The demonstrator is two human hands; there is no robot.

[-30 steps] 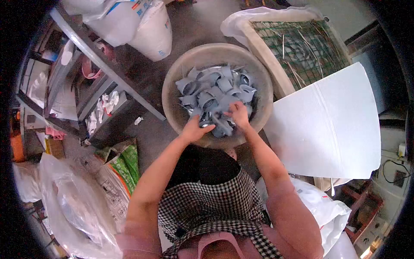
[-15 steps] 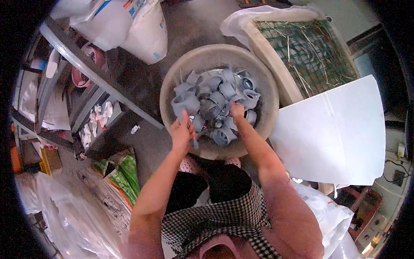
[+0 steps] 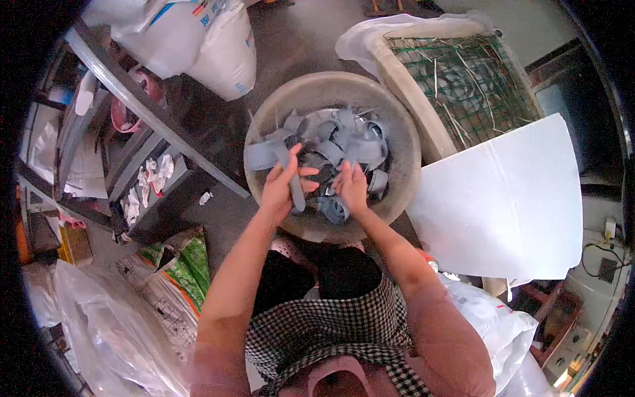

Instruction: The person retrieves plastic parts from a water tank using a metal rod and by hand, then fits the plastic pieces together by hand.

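Observation:
A round basin [image 3: 268, 116] holds a heap of grey plastic pieces [image 3: 327, 149], many of them curled or ring-shaped. Over its near left side, my left hand [image 3: 283, 185] grips a grey flanged plastic piece [image 3: 263, 157], whose long narrow part runs down across the palm; its fingers point toward the other hand. My right hand [image 3: 352, 187] is closed, thumb and fingers pinching the lower end of another grey plastic piece [image 3: 364, 149] above the heap. A small gap separates the two hands. The fingers partly cover both pieces.
A netted rectangular container [image 3: 463, 86] stands at the upper right, with a white board [image 3: 499, 202] leaning in front. White sacks [image 3: 225, 53] sit at the upper left. A metal rack [image 3: 152, 112] is on the left, above a green-and-white bag [image 3: 182, 268].
My right hand has come out of the heap toward me and to the left, bringing up a grey piece. My left hand has turned, its piece swinging further left.

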